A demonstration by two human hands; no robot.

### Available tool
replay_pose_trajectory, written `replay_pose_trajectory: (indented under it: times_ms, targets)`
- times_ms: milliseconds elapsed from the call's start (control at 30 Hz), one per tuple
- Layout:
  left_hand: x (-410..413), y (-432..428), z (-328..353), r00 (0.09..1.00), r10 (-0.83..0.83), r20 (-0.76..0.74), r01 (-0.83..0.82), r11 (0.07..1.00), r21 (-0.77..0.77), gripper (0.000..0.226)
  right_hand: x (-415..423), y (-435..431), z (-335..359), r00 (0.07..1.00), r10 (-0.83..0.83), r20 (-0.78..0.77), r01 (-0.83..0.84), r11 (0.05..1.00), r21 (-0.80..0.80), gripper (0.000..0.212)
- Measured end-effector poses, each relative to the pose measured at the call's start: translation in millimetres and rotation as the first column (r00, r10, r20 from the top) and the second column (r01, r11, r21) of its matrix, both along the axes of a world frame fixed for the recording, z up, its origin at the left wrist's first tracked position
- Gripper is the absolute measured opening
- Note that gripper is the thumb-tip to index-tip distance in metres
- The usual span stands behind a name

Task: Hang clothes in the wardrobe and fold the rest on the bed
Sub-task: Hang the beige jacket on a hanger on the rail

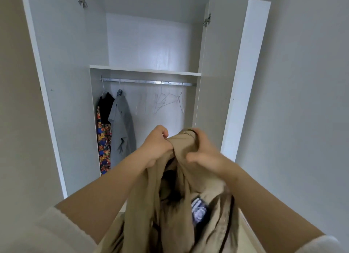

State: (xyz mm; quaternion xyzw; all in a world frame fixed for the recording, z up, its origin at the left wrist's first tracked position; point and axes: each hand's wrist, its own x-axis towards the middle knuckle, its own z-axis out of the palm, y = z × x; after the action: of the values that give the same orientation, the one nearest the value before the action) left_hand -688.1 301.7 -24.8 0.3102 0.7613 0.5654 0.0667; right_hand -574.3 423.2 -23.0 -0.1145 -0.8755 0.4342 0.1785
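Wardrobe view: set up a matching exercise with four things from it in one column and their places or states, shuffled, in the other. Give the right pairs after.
Things
1. tan garment
2. grey shirt
3. colourful print garment
4. wire hangers

Places or states
A. bare, toward the right of the rail
B. hanging at the far left end
C. gripped by the left hand and right hand
D. hanging just right of the print garment

Pairs: 1-C, 2-D, 3-B, 4-A
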Motion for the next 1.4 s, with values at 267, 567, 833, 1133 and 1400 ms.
replay_pose_trajectory:
  times_ms: [267,567,833,1133,1400]
  targets:
    - [11,-11,-2,0.987,-0.157,0.039,0.154,0.985,0.080,0.039,-19,-17,-12,0.950,-0.223,-0.218,0.122,0.909,-0.398,0.019]
    - [20,-36,-77,0.995,0.007,0.099,0.053,0.805,-0.591,0.045,-30,-30,4,0.832,-0.528,-0.169,0.327,0.714,-0.619,0.016]
    - [-8,-77,-26,0.826,-0.010,0.563,0.137,0.973,-0.185,0.026,-6,8,-11,0.865,-0.501,-0.028,0.468,0.826,-0.315,0.026]
    - [25,-20,17,0.820,-0.295,0.491,0.258,0.956,0.142,0.014,-6,-32,-31,0.999,-0.023,-0.049,0.023,1.000,-0.007,0.046]
    - [3,-28,20,0.940,-0.227,0.254,0.310,0.881,-0.358,0.019,0,-5,-12,0.982,-0.188,0.007,0.166,0.850,-0.501,0.030]
